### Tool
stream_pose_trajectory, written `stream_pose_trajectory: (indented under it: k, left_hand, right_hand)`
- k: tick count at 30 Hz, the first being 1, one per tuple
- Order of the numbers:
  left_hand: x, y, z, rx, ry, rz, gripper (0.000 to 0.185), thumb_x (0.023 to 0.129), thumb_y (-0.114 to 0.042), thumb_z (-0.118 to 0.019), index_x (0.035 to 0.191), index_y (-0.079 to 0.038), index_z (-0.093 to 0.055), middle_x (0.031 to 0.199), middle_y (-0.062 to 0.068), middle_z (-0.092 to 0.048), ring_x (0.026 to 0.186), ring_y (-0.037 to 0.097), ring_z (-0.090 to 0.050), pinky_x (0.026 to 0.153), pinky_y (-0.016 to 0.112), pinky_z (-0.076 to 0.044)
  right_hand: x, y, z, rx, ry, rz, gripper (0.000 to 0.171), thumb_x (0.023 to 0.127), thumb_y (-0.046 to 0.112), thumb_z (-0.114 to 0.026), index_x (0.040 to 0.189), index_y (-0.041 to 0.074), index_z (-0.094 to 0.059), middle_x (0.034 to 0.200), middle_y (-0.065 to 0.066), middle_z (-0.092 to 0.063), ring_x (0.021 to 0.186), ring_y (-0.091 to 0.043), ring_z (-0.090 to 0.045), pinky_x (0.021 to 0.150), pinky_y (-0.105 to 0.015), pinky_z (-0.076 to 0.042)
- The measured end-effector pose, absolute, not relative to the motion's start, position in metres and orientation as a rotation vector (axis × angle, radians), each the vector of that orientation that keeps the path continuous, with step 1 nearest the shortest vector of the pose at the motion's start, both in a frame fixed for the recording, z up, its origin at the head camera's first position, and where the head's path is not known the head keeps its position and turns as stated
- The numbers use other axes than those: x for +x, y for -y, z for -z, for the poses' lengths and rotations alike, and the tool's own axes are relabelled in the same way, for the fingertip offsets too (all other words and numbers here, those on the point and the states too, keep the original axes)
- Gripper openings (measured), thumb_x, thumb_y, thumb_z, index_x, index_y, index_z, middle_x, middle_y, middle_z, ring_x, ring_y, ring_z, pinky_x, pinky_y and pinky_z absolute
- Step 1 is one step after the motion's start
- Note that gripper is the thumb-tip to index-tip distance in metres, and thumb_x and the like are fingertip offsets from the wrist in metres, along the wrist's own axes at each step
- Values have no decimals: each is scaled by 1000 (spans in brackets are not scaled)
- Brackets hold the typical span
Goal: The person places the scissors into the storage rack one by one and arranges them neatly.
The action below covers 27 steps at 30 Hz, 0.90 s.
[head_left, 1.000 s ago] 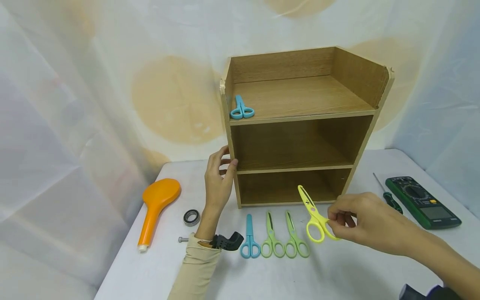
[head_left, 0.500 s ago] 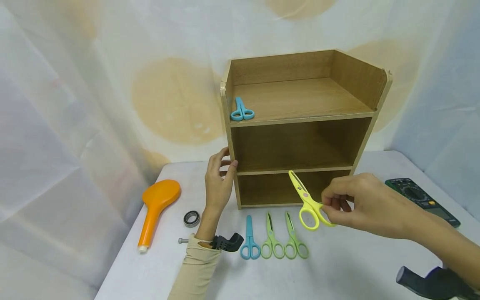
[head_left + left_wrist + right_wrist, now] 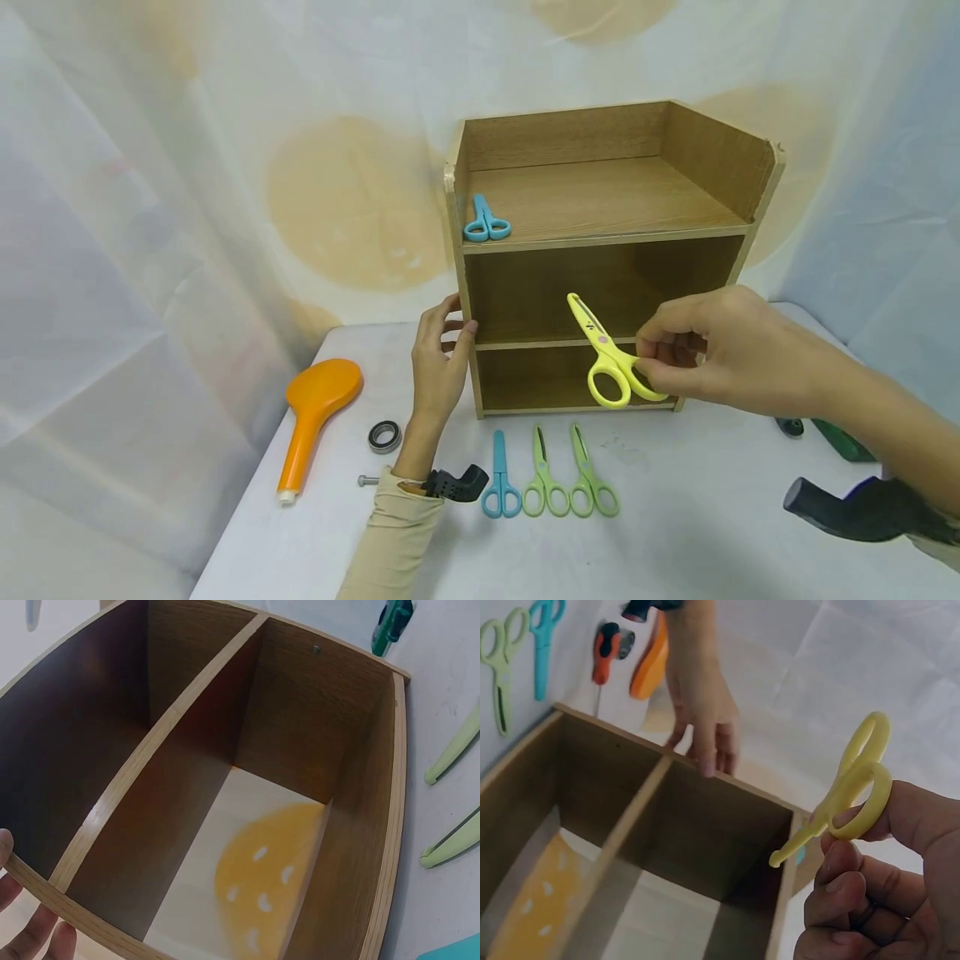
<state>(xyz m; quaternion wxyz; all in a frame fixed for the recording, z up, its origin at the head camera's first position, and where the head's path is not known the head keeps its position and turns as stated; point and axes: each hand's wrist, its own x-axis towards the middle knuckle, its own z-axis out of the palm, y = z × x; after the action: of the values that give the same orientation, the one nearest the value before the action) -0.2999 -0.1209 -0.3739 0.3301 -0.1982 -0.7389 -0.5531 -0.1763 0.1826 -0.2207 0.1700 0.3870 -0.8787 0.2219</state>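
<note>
My right hand (image 3: 720,354) pinches yellow scissors (image 3: 602,343) by one handle loop, blades pointing up and away, in front of the wooden shelf unit (image 3: 600,196). In the head view they overlap its middle and bottom compartments. My left hand (image 3: 438,367) holds the unit's left side panel, thumb at the front edge and fingers along the outside. Small blue scissors (image 3: 487,223) lie at the left of the top shelf. On the table before the unit lie blue scissors (image 3: 500,479) and two green pairs, the left green scissors (image 3: 541,475) and the right green scissors (image 3: 587,471).
Left of the unit are an orange paddle-shaped object (image 3: 318,408), a bearing (image 3: 373,439) and a bolt (image 3: 367,481). A red-handled screwdriver (image 3: 601,664) shows in the right wrist view. My right forearm partly covers a green multimeter (image 3: 842,442).
My right hand has lifted the yellow scissors up and slightly left, from above the table to before the shelf compartments. My left hand has stayed on the side panel.
</note>
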Motion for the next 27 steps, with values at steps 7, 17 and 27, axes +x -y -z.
stream_pose_trajectory:
  k: [7,17,27]
  left_hand:
    - [-301,119,374,-503,1963,1422,46,101,-32,-61,145,-22,-51,134,-2,-54,109,17,-61,80,35,-55]
    - [-301,121,374,-502,1949,1412,47,101,-30,-62,145,-19,-51,133,3,-54,108,19,-61,79,37,-56]
    - [-301,118,376,-493,1960,1415,45,101,-30,-61,145,-21,-52,133,-2,-54,108,16,-61,78,34,-55]
  right_hand:
    - [-184,-177,196,1081,2491,-593,27,76,2,-80,80,27,-69,68,19,-57,60,-4,-53,51,-20,-45]
    - [-211,-160,164,975,2566,-560,14,83,10,-79,78,20,-71,67,9,-61,63,-11,-56,55,-22,-45]
    - [-249,-154,149,894,2567,-450,7,86,16,-74,79,15,-74,68,4,-64,66,-15,-56,56,-24,-42]
